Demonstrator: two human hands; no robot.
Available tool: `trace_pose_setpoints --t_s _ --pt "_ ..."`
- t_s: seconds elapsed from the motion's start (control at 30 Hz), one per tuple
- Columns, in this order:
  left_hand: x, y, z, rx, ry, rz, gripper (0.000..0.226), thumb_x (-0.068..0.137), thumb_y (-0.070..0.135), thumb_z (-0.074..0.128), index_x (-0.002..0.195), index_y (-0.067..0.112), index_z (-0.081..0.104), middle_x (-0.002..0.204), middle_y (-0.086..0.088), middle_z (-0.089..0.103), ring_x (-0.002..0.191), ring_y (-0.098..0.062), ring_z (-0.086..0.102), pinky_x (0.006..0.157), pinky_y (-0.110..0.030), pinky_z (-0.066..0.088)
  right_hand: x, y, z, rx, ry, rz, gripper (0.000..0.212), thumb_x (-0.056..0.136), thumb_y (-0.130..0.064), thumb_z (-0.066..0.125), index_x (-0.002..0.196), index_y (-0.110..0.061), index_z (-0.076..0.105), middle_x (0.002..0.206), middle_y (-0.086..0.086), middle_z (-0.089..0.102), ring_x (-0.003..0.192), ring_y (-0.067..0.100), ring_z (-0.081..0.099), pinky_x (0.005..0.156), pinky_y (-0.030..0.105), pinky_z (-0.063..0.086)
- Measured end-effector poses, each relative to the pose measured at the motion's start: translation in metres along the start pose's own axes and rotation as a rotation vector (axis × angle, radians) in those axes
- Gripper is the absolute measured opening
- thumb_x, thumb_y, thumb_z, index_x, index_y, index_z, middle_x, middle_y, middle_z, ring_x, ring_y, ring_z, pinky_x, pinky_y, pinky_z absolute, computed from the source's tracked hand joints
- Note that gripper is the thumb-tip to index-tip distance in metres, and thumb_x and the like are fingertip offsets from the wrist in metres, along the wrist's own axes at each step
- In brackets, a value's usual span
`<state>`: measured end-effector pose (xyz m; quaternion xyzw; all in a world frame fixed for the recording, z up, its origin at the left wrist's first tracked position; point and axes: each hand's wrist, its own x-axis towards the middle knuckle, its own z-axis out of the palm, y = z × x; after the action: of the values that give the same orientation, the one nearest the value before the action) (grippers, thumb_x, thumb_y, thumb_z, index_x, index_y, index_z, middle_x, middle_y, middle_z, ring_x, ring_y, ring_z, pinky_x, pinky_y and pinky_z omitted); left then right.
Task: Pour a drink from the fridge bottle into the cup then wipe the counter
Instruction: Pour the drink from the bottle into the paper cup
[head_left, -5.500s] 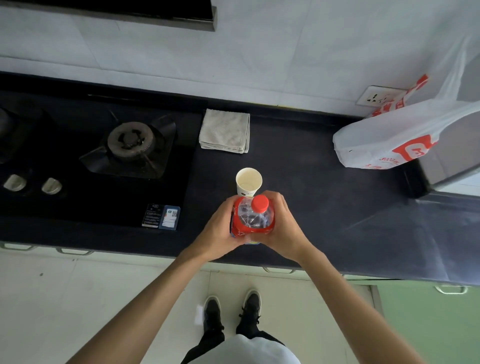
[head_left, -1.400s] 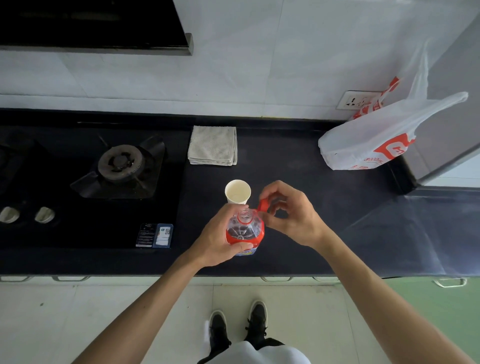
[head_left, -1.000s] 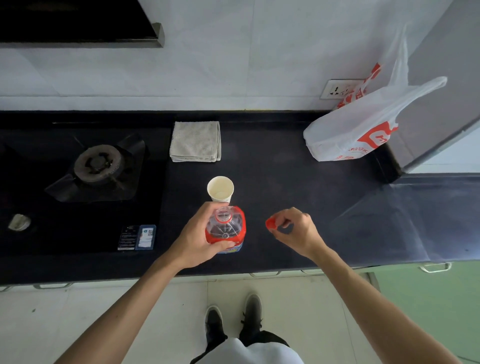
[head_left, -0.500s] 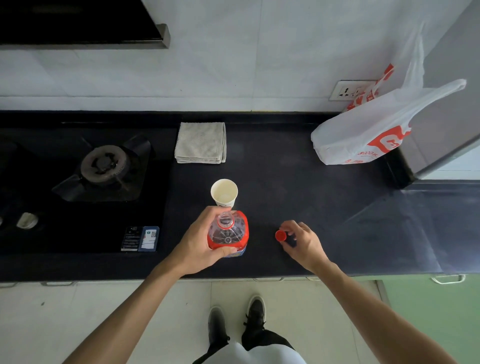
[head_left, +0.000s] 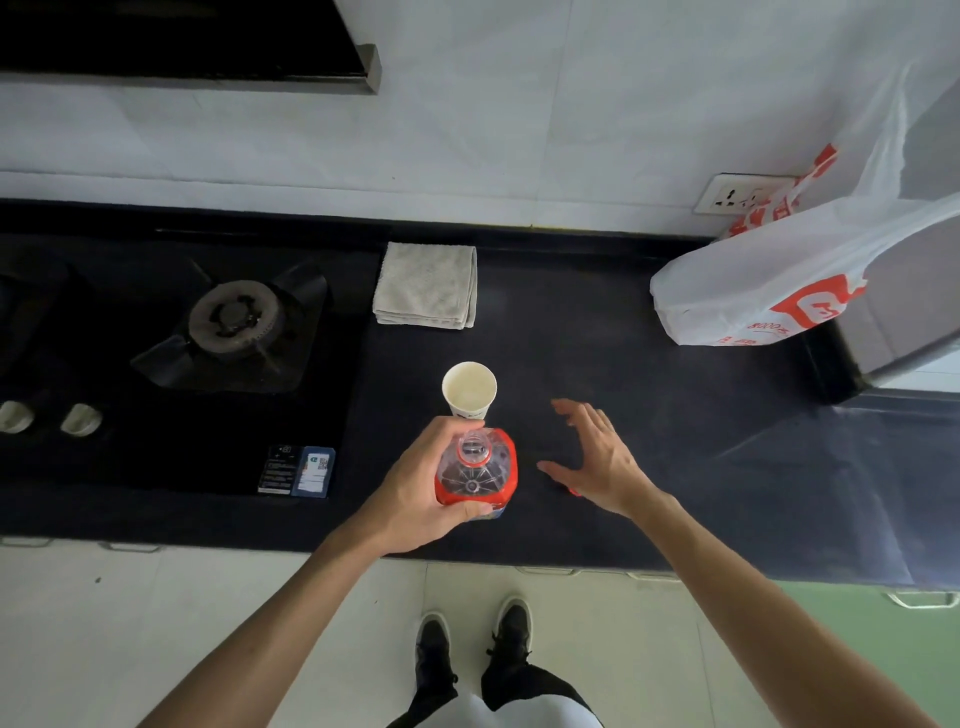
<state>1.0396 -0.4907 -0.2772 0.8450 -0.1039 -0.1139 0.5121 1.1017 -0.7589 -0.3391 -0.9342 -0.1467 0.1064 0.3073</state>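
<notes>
a folded grey towel (head_left: 425, 286) lies at the back, beyond the paper cup (head_left: 469, 387). a white-and-red plastic bag (head_left: 769, 291) slumps far right under a wall socket (head_left: 737, 195), and a gas burner (head_left: 234, 317) sits left. the table (head_left: 649, 374) is black, against a white wall, with pale floor below. the left grip (head_left: 421, 488) wraps the bottle (head_left: 478, 467), cap off, just in front of the cup. the right grip (head_left: 597, 457) is spread wide, holding nothing, just right of the bottle; a red sliver (head_left: 573, 491) peeks from under its palm.
</notes>
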Motion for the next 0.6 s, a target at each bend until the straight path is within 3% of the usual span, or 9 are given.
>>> trace_pose_setpoints --t_s 0.27,0.43,0.6 --pt "0.0 0.001 0.001 -0.004 -0.011 -0.015 0.083 0.069 0.033 0.089 0.137 0.033 0.041 0.131 0.016 0.047 0.127 -0.006 0.05 0.096 -0.03 0.056 0.077 -0.043 0.022 0.234 -0.118 0.002 0.104 0.071 -0.028 0.089 0.151 -0.017 0.025 0.145 0.007 0.043 0.123 0.016 0.049 0.1 0.039 0.05" --pt "0.0 -0.001 0.001 -0.016 -0.009 -0.012 0.082 0.07 0.033 0.088 0.137 0.032 0.041 0.132 0.016 0.046 0.129 -0.009 0.05 0.097 -0.032 0.056 0.098 -0.048 0.039 0.242 -0.165 -0.002 0.105 0.069 -0.022 0.09 0.151 -0.017 0.026 0.143 0.008 0.045 0.126 0.022 0.05 0.101 0.049 0.049" --pt "0.0 -0.003 0.002 -0.01 -0.008 -0.011 0.083 0.071 0.035 0.088 0.138 0.034 0.039 0.133 0.019 0.045 0.13 -0.009 0.049 0.098 -0.032 0.055 0.109 -0.049 0.05 0.385 -0.122 0.086 0.102 0.064 -0.03 0.09 0.147 -0.026 0.031 0.136 0.0 0.051 0.124 0.021 0.051 0.102 0.047 0.049"
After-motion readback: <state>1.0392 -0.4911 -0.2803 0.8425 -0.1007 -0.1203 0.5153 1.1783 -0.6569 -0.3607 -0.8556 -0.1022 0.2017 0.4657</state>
